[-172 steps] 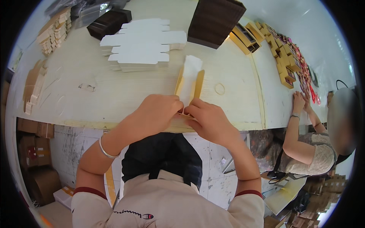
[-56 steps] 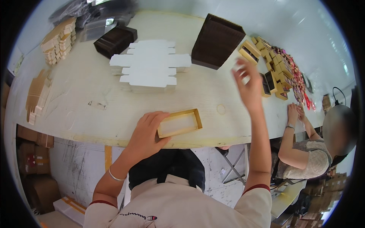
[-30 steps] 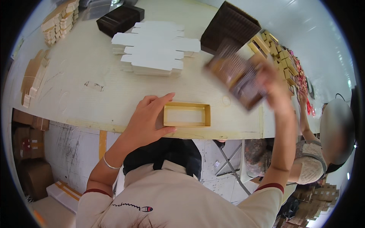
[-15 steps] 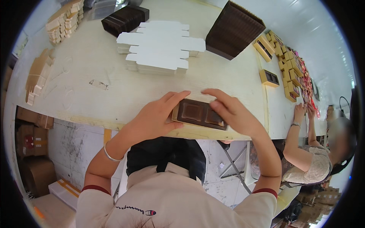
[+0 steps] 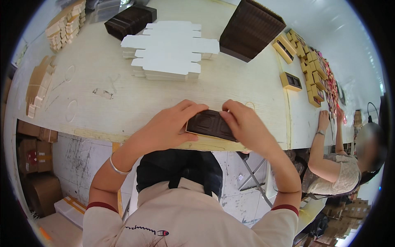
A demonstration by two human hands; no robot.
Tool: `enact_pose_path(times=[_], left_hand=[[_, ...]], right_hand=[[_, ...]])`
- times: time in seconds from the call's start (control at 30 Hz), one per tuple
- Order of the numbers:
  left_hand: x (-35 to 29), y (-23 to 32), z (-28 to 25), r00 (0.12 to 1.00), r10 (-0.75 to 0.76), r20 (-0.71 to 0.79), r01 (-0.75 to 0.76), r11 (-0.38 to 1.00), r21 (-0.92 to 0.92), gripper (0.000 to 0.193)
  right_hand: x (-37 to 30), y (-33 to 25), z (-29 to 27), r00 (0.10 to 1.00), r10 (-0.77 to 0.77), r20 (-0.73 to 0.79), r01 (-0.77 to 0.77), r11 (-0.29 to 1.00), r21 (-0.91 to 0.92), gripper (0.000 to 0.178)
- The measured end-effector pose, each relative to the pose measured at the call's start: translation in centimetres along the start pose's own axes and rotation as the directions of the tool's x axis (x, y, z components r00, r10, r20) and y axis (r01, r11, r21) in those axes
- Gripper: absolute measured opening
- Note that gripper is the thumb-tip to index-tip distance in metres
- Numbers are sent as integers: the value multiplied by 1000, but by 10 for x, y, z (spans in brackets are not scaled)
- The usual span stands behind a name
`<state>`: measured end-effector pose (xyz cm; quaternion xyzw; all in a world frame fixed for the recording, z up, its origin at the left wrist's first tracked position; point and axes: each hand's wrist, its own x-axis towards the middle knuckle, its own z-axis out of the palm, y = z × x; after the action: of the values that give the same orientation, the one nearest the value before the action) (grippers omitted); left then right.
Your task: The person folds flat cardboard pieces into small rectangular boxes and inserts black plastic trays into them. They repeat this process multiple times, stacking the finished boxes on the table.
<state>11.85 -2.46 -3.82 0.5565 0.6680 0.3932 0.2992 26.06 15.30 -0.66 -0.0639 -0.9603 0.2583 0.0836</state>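
Observation:
At the table's near edge, a dark brown plastic tray (image 5: 205, 123) with two square hollows sits in a shallow yellow box, whose thin rim shows along the near side. My left hand (image 5: 173, 123) is closed around the left end, thumb on the near side and fingers on the far side. My right hand (image 5: 247, 125) grips the right end, its thumb and fingertips against the tray's top and far edge. That hand hides the right end. Beyond both hands lies a stack of flat white die-cut box blanks (image 5: 168, 49).
A tall stack of dark brown trays (image 5: 251, 31) stands at back right, another (image 5: 131, 21) lies at back left. Folded card pieces (image 5: 39, 84) line the left side. A yellow box with a tray (image 5: 291, 81) sits right, near several filled boxes (image 5: 314, 76) and a co-worker's hand (image 5: 323, 121).
My right hand has come down onto the tray's right end, its fingers now closed against it. The tray now lies lower within the box; my left hand keeps its hold.

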Motion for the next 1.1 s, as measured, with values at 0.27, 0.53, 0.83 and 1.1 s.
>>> enact_pose_path(times=[0.27,0.53,0.83,1.1], left_hand=[[6,-13,-12,1000,8,-21,-6,996,89,65],[9,-7,-5,990,126,-69,-90,918,387,80],[21,-19,-15,991,133,21,-128,875,466,86],[22,-23,-16,987,162,24,-152,851,502,88]], right_hand=[[-17,7,-33,967,-218,133,221,975,-8,44],[-30,21,10,939,-337,-65,339,941,15,39],[-26,23,0,928,-369,49,362,925,112,38],[-14,11,-11,896,-405,183,436,881,-183,39]])
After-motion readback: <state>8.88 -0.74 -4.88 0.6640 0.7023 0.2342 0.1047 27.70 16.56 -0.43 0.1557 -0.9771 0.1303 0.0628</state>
